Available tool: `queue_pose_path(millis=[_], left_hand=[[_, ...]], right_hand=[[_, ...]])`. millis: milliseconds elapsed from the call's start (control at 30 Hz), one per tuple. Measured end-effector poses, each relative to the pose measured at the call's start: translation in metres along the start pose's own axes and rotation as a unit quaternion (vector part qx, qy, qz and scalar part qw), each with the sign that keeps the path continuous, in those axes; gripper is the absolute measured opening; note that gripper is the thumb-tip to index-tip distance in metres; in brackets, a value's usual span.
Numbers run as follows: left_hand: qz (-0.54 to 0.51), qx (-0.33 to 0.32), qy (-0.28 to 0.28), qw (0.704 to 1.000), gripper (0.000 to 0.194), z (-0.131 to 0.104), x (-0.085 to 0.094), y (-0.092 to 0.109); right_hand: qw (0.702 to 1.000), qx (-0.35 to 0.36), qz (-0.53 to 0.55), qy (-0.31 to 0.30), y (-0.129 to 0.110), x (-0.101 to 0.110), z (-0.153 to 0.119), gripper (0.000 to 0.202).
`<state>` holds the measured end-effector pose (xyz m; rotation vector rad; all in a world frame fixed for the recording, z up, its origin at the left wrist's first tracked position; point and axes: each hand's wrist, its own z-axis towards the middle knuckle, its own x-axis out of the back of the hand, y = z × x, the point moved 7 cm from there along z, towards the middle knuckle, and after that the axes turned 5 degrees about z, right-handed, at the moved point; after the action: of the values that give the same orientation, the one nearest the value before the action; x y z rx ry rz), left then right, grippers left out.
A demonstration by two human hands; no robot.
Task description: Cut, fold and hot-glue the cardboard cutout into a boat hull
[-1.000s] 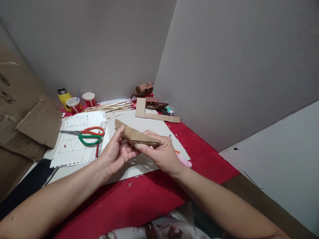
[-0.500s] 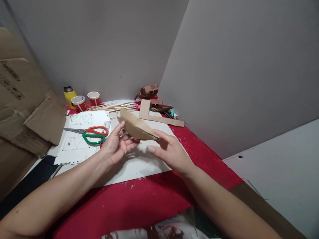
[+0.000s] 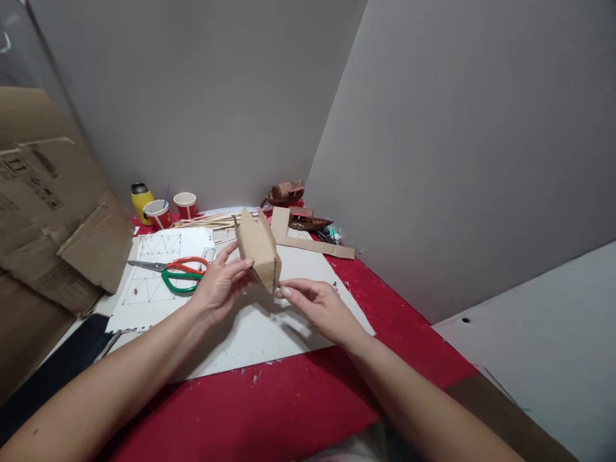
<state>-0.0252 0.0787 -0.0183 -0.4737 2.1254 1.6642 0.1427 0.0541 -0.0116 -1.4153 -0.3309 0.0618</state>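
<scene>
A small folded piece of tan cardboard [image 3: 260, 247], with its sides bent up like an open tray, is held up over the white sheet [image 3: 231, 346]. My left hand [image 3: 224, 279] grips its left side, thumb on the near edge and fingers behind and underneath. At the near right corner my right hand [image 3: 317, 305] pinches the cardboard between thumb and fingertips. Left of my left hand lie scissors [image 3: 180, 276] with one orange and one green handle, resting on a paper with drawn triangle patterns [image 3: 144, 308].
Behind are thin wooden sticks [image 3: 212, 221], an L-shaped cardboard strip [image 3: 317, 246], brown model boats [image 3: 310, 220], two red-and-white paper cups [image 3: 185, 205] and a yellow bottle [image 3: 141, 202]. A large cardboard box [image 3: 58, 212] stands at the left. Grey walls [image 3: 216, 96] enclose the red-covered table [image 3: 269, 410].
The folded cardboard has turned so that its inside and upright sides face me. My right hand has moved slightly left and down, from its edge to a pinch at its near corner.
</scene>
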Motion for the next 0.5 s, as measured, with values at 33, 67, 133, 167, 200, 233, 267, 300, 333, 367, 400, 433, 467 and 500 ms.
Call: queue_pose_path(millis=[33,67,133,167,200,233,267,300,333,367,400,433,467,500], left_hand=[[0.011,-0.024,-0.004,1.000,0.071,0.000,0.000,0.006],[0.022,-0.048,-0.012,0.999,0.078,-0.001,-0.001,0.012],[0.052,-0.087,-0.036,0.994,0.086,-0.004,-0.005,0.020],[0.067,-0.099,-0.049,0.992,0.088,-0.007,-0.008,0.022],[0.082,-0.106,-0.060,0.989,0.088,-0.009,-0.011,0.022],[0.097,-0.110,-0.069,0.987,0.087,-0.011,-0.013,0.023],[0.112,-0.117,-0.076,0.984,0.085,-0.014,-0.016,0.023],[0.128,-0.126,-0.083,0.980,0.084,-0.017,-0.017,0.024],[0.150,-0.140,-0.089,0.975,0.083,-0.020,-0.019,0.025],[0.183,-0.158,-0.091,0.966,0.081,-0.023,-0.020,0.026],[0.230,-0.184,-0.089,0.952,0.080,-0.026,-0.021,0.027],[0.283,-0.214,-0.084,0.931,0.077,-0.029,-0.022,0.028],[0.339,-0.245,-0.080,0.905,0.073,-0.033,-0.024,0.028],[0.391,-0.272,-0.080,0.875,0.068,-0.036,-0.027,0.026]], right_hand=[[1.000,-0.011,0.003,0.024,0.005,0.007,0.000,0.020],[0.999,-0.018,0.008,0.047,0.009,0.015,0.000,0.019],[0.996,-0.023,0.018,0.087,0.013,0.028,0.000,0.020],[0.994,-0.022,0.024,0.101,0.013,0.034,-0.001,0.022],[0.993,-0.020,0.031,0.114,0.013,0.039,-0.002,0.025],[0.991,-0.017,0.037,0.124,0.011,0.044,-0.003,0.027],[0.990,-0.012,0.044,0.130,0.008,0.048,-0.003,0.029],[0.990,-0.006,0.049,0.134,0.005,0.051,-0.004,0.032],[0.989,-0.001,0.054,0.135,0.002,0.053,-0.005,0.034],[0.989,0.001,0.058,0.133,-0.001,0.054,-0.006,0.038],[0.990,-0.001,0.062,0.129,-0.003,0.053,-0.006,0.041],[0.990,-0.006,0.067,0.122,-0.004,0.051,-0.006,0.045],[0.991,-0.014,0.072,0.112,-0.003,0.048,-0.005,0.048],[0.992,-0.024,0.078,0.098,-0.002,0.044,-0.003,0.050]])
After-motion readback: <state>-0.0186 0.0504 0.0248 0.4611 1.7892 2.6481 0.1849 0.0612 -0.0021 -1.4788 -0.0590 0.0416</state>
